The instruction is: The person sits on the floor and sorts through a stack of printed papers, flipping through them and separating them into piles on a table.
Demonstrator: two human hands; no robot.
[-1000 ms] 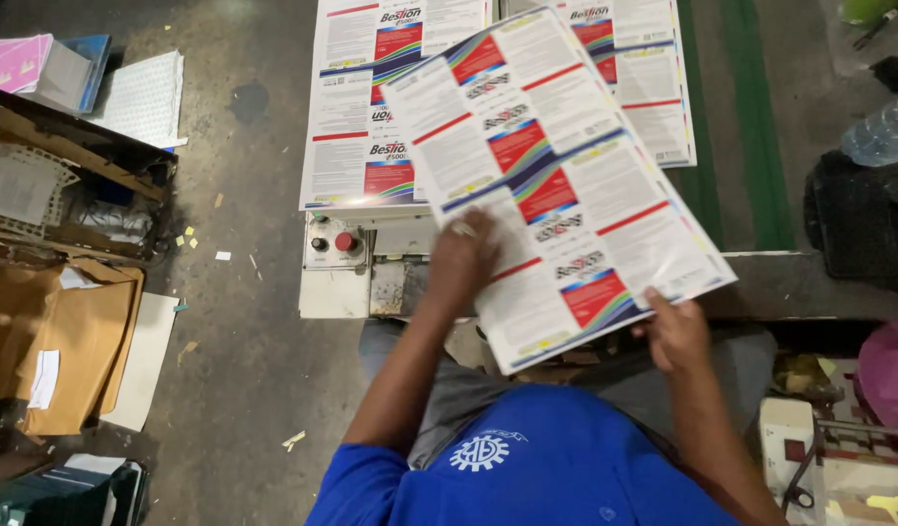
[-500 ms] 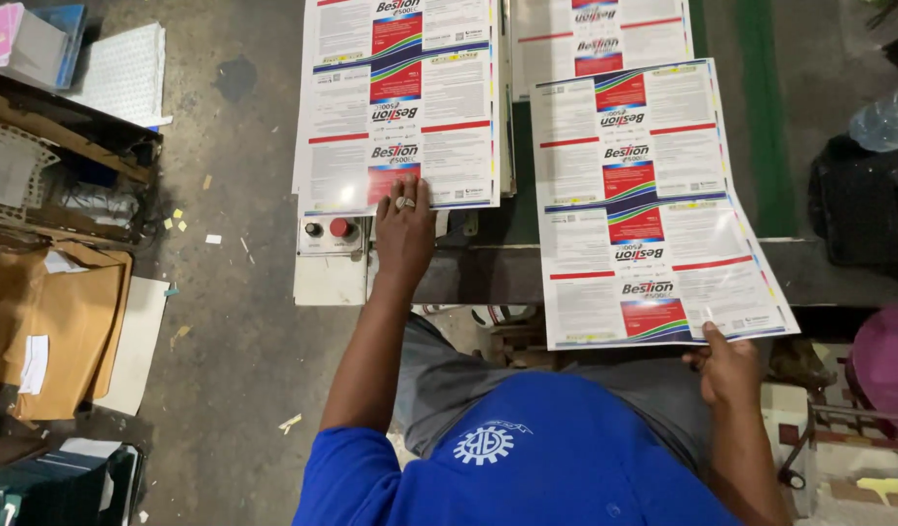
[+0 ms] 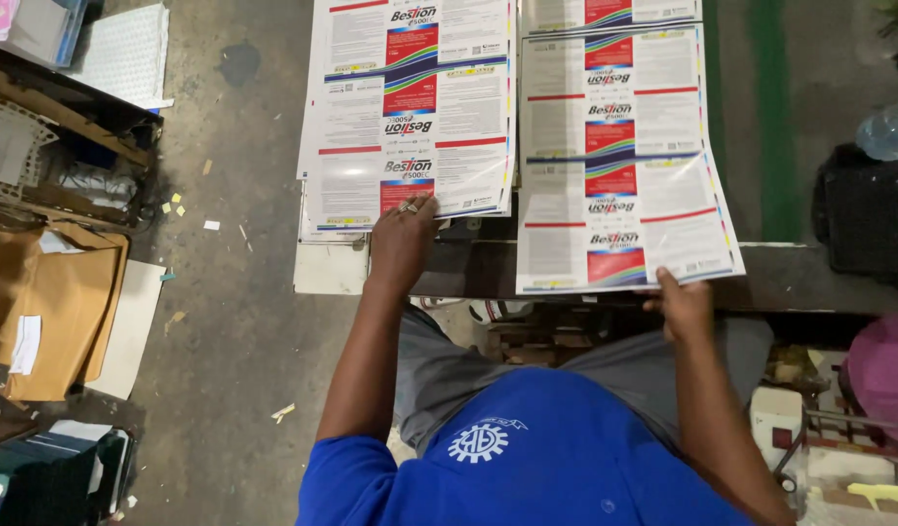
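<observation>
Two stacks of large printed label sheets, white with red, blue and multicoloured bands, lie side by side on a machine table [image 3: 790, 278]. My left hand [image 3: 402, 244], a ring on one finger, grips the near edge of the top sheet of the left stack [image 3: 410, 107]. My right hand [image 3: 683, 304] holds the near edge of a single printed sheet [image 3: 619, 161], which lies flat over the right stack and overhangs the table's near edge.
Brown cardboard pieces [image 3: 54, 312] and a cluttered wooden crate [image 3: 59, 146] lie on the concrete floor at left. A black bag [image 3: 863, 224] and a plastic bottle [image 3: 887, 131] sit at right. A pink object [image 3: 882, 375] and white boxes are at lower right.
The sheet, held slanted across both stacks, swung right and slid forward flat onto the right stack. My left hand left it and took the left stack's near edge, pulling the top sheet over the control buttons.
</observation>
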